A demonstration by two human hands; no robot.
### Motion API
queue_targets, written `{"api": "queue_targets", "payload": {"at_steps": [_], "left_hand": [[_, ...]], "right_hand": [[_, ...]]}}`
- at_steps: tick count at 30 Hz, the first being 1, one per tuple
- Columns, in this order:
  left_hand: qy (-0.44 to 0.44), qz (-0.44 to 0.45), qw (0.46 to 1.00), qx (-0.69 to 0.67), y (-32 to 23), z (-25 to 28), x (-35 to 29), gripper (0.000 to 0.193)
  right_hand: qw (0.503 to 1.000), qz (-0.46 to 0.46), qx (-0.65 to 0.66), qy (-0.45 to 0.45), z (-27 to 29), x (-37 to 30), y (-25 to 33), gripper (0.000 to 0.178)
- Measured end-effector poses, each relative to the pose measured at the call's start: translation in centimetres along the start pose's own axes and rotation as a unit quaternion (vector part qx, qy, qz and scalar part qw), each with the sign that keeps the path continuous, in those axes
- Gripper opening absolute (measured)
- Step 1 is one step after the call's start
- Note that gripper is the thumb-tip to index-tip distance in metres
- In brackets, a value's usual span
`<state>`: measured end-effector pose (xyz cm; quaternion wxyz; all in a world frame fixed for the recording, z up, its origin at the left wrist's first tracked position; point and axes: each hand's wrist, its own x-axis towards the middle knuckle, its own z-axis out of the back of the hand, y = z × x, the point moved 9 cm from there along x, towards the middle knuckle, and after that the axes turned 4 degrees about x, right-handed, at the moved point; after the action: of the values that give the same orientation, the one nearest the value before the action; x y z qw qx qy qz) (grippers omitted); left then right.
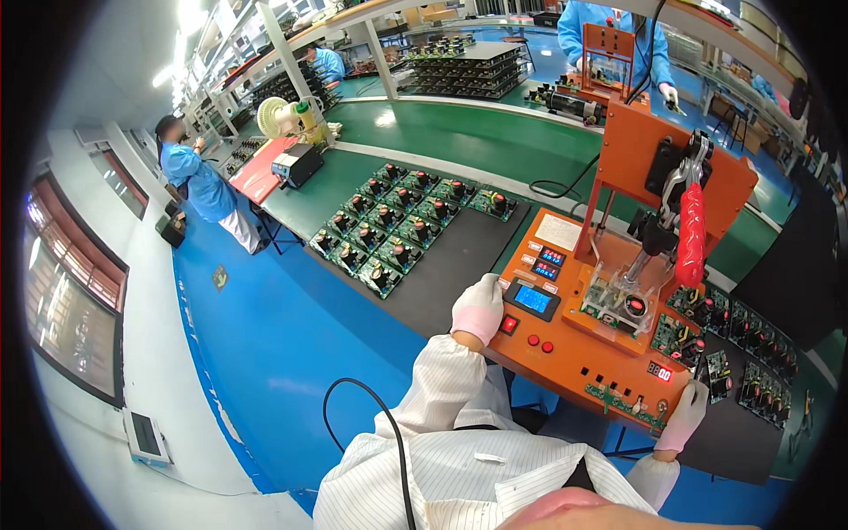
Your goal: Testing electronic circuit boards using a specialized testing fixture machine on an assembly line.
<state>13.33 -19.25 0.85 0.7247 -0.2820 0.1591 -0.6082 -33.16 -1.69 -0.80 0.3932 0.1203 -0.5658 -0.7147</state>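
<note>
My left hand (478, 309), in a white glove with a pinkish cuff, is closed against the left edge of an orange test fixture (565, 371), beside its small blue display (533, 299). At the fixture's right front corner, my right hand (685, 417), gloved too, holds the edge with its fingers together. A green circuit board (609, 302) sits in the fixture's clear holder, under a toggle clamp with a red handle (691, 234). Lit digits and red buttons show on the panel. The undersides of both hands are hidden.
Rows of circuit boards (389, 221) lie on a black mat (459, 256) to the left. More boards (764, 393) lie right of the fixture. A fan (278, 117) stands farther back. Co-workers in blue work at the far left (201, 181) and across the bench (574, 26).
</note>
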Motion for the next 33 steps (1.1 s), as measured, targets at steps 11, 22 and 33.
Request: {"api": "queue_targets", "payload": {"at_steps": [11,22,33], "left_hand": [[-0.013,0.000,1.000,0.003,0.1,0.1,0.2,0.034],[0.000,-0.001,1.000,0.005,0.2,0.0,-0.1,0.034],[-0.012,0.013,1.000,0.011,0.5,1.0,-0.3,0.030]], "right_hand": [[1.000,-0.018,0.010,0.012,-0.4,0.2,-0.2,0.026],[1.000,-0.014,0.007,0.005,-0.2,-0.3,0.8,0.025],[1.000,0.018,0.006,0.012,-0.8,-0.2,1.2,0.023]]}}
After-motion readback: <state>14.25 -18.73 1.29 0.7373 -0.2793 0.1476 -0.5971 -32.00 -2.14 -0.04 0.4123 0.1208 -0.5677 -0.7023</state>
